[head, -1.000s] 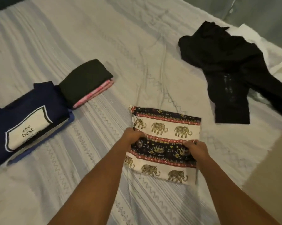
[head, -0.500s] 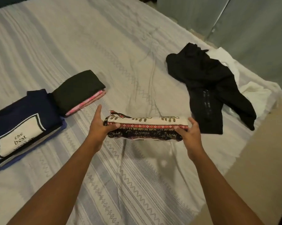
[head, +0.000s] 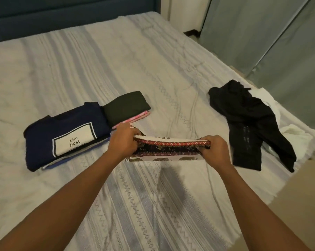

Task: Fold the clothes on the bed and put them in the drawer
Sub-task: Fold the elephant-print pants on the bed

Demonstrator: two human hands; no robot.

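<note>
A wide bed (head: pixel 98 69) fills most of the view, covered in a pale sheet with grey woven stripes and zigzag lines, creased toward one o'clock. A dark blue headboard (head: pixel 71 15) runs along its far edge at eleven o'clock. Tall grey panels (head: pixel 261 33) stand at two o'clock, and a strip of beige floor (head: pixel 307 205) shows at four o'clock.

At three o'clock, near the bed's right edge, an unfolded black garment (head: pixel 247 127) sprawls over a white garment (head: pixel 298 134), which shows from under its far side. At nine o'clock lies a folded navy shirt (head: pixel 66 131) with a white printed panel reading "the best". Just beside it, toward ten o'clock, a dark folded piece (head: pixel 126 105) sits on a folded pink piece (head: pixel 140 115).

In the middle, between the two groups, the folded elephant-print garment (head: pixel 167 151) is held level and stretched between both hands, its shadow falling on the sheet at six o'clock of it. The left hand (head: pixel 123 142) grips its left end, fingers (head: pixel 135 133) curled over the top edge, just beside the pink piece. The right hand (head: pixel 216 151) grips the right end, fingers (head: pixel 206 140) pinching the red-banded edge, near the black garment but apart from it.
</note>
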